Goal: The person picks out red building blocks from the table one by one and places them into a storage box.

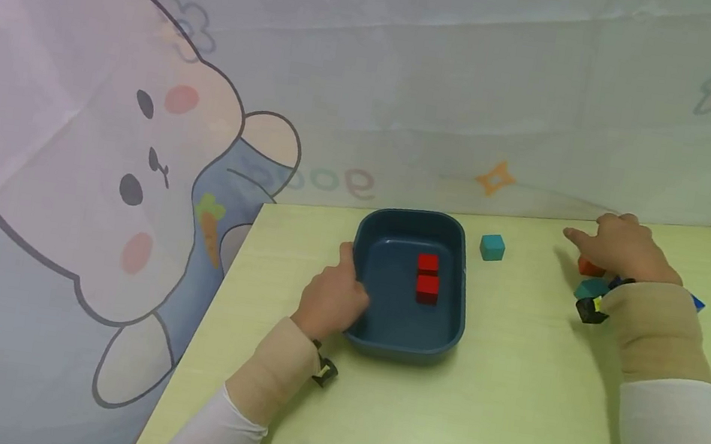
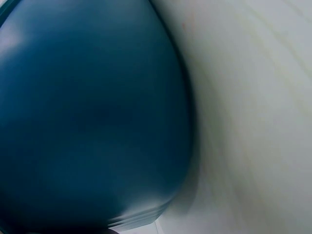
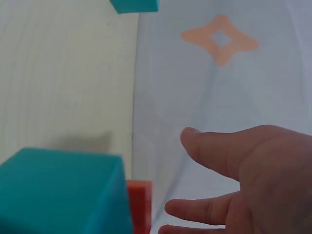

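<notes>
My left hand (image 1: 329, 298) grips the left rim of a dark blue plastic bin (image 1: 402, 350), thumb over the edge and fingers along the outside. The bin's blue wall (image 2: 97, 107) fills much of the left wrist view. Two red cubes (image 1: 427, 290) lie inside it. Over the back right of the table, my right hand (image 1: 628, 249) holds nothing, its thumb and fingers apart in the right wrist view. An orange-red block (image 1: 590, 266) lies just below it, partly hidden. Close to the wrist is a teal block (image 3: 63, 190), large in the right wrist view.
A teal cube (image 1: 492, 247) stands right of the bin. The corner of a blue block (image 1: 697, 303) shows past the right wrist; other dark blue bits there are mostly hidden. A printed cloth (image 1: 412, 109) hangs along the back and left edges of the pale yellow table (image 1: 435, 430).
</notes>
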A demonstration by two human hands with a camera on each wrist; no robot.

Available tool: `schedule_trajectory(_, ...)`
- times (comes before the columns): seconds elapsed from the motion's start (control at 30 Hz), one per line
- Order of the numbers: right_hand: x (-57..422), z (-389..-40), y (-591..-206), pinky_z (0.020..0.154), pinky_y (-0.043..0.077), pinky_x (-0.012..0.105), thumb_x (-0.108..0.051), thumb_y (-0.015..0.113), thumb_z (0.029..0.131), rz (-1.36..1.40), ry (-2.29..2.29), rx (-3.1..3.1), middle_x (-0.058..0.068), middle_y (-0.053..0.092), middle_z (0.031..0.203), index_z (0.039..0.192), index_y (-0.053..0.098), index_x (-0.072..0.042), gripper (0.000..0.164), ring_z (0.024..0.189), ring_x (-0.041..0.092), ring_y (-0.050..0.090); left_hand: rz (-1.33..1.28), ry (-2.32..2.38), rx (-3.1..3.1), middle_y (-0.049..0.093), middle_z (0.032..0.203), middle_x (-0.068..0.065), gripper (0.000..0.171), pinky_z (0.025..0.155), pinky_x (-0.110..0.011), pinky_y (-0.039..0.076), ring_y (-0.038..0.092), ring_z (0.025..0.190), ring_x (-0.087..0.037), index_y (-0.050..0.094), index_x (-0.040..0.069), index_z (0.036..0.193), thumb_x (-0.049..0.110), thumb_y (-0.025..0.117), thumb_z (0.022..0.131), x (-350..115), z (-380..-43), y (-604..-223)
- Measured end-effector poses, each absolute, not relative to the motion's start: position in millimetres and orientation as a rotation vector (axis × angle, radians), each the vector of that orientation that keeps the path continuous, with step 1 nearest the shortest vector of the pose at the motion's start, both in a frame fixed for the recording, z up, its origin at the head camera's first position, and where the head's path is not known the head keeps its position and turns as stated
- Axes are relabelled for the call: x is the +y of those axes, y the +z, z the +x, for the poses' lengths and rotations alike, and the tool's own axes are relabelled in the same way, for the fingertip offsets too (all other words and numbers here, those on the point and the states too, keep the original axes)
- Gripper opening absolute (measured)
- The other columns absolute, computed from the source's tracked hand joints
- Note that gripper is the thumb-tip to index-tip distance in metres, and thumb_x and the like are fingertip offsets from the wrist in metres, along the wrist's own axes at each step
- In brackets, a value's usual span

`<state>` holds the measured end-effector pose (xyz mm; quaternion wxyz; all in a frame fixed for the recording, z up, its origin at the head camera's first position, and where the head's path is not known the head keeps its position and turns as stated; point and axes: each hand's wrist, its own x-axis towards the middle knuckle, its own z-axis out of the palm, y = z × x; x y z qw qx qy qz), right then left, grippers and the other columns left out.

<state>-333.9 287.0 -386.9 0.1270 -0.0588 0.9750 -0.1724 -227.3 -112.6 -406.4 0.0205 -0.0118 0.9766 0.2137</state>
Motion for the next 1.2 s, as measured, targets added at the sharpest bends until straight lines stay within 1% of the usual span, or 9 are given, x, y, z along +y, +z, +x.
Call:
schedule_trajectory(0.1,292.8,-334.5,-390.1,0.091,0.032,0.075,-0.064,0.019,0.096,-0.130,-0.529,2.815,0.057,0.017,0.134,0.138,0.024,0.028,0.101,0.114,0.073,0.025,-0.035,0.669,3.029,0.063,0.065,-0.012,0.068,0.037,-0.033,0.035,0.053,0.046,-0.023,0.020,0.010,0.149,0.015,0.048,0.087,-112.8,-227.3,-406.0)
schedule_trajectory(0.27,300.2,-335.3,-395.6,0.097,0.019,0.079,-0.062,0.001,0.096,-0.134,-0.579,2.780,0.057,0.008,0.139,0.143,0.019,0.024,0.099,0.119,0.077,0.013,-0.035,0.682,3.023,0.063,0.065,-0.012,0.068,0.037,-0.034,0.036,0.054,0.047,-0.024,0.021,0.011,0.148,0.016,0.048,0.086,-112.5,-227.9,-406.9)
schedule_trajectory(0.43,305.7,-336.2,-398.1,0.098,0.011,0.080,-0.062,-0.005,0.094,-0.124,-0.626,2.735,0.053,-0.001,0.144,0.146,0.017,0.019,0.099,0.122,0.078,0.003,-0.025,0.690,3.022,0.063,0.066,-0.012,0.068,0.037,-0.034,0.036,0.055,0.047,-0.024,0.022,0.011,0.148,0.016,0.049,0.086,-111.1,-228.3,-407.0)
schedule_trajectory(0.57,311.2,-333.8,-399.9,0.095,0.021,0.079,-0.067,-0.005,0.091,-0.043,-0.637,2.731,0.052,0.009,0.141,0.145,0.019,0.021,0.106,0.120,0.076,0.010,-0.019,0.694,3.022,0.063,0.066,-0.012,0.067,0.037,-0.034,0.036,0.054,0.047,-0.024,0.022,0.012,0.147,0.016,0.049,0.086,-110.3,-228.8,-406.8)
schedule_trajectory(0.67,314.7,-330.8,-401.8,0.084,0.034,0.073,-0.063,0.000,0.094,0.010,-0.614,2.780,0.052,0.027,0.131,0.140,0.031,0.020,0.100,0.114,0.071,0.022,-0.014,0.691,3.023,0.063,0.065,-0.012,0.067,0.037,-0.034,0.036,0.054,0.047,-0.024,0.022,0.012,0.147,0.016,0.048,0.086,-110.2,-228.8,-406.6)
schedule_trajectory(0.77,317.1,-328.6,-403.7,0.071,0.045,0.062,-0.044,0.017,0.101,0.026,-0.598,2.873,0.047,0.042,0.118,0.128,0.047,0.017,0.073,0.103,0.064,0.038,-0.011,0.686,3.023,0.063,0.065,-0.012,0.066,0.037,-0.034,0.036,0.054,0.047,-0.024,0.022,0.011,0.147,0.016,0.048,0.086,-110.3,-228.4,-406.4)
schedule_trajectory(0.87,318.0,-328.4,-405.0,0.065,0.050,0.055,-0.023,0.035,0.097,0.017,-0.588,2.967,0.045,0.051,0.121,0.126,0.055,0.013,0.050,0.096,0.063,0.048,-0.016,0.678,3.025,0.063,0.066,-0.012,0.067,0.037,-0.034,0.036,0.054,0.047,-0.024,0.022,0.012,0.147,0.016,0.048,0.086,-110.7,-228.0,-406.2)
schedule_trajectory(1.0,318.8,-330.1,-407.6,0.064,0.052,0.053,-0.014,0.048,0.091,0.045,-0.601,3.031,0.043,0.051,0.125,0.129,0.055,0.012,0.046,0.099,0.061,0.054,-0.019,0.681,3.025,0.063,0.065,-0.012,0.068,0.037,-0.034,0.036,0.054,0.046,-0.024,0.022,0.011,0.147,0.015,0.049,0.085,-111.0,-227.5,-404.8)
schedule_trajectory(1.2,321.7,-333.2,-411.7,0.058,0.049,0.048,-0.010,0.055,0.085,0.127,-0.661,3.061,0.042,0.056,0.117,0.127,0.055,0.011,0.047,0.094,0.058,0.056,-0.016,0.682,3.019,0.063,0.066,-0.012,0.067,0.038,-0.034,0.036,0.055,0.047,-0.024,0.022,0.012,0.147,0.015,0.049,0.086,-109.5,-228.5,-405.0)
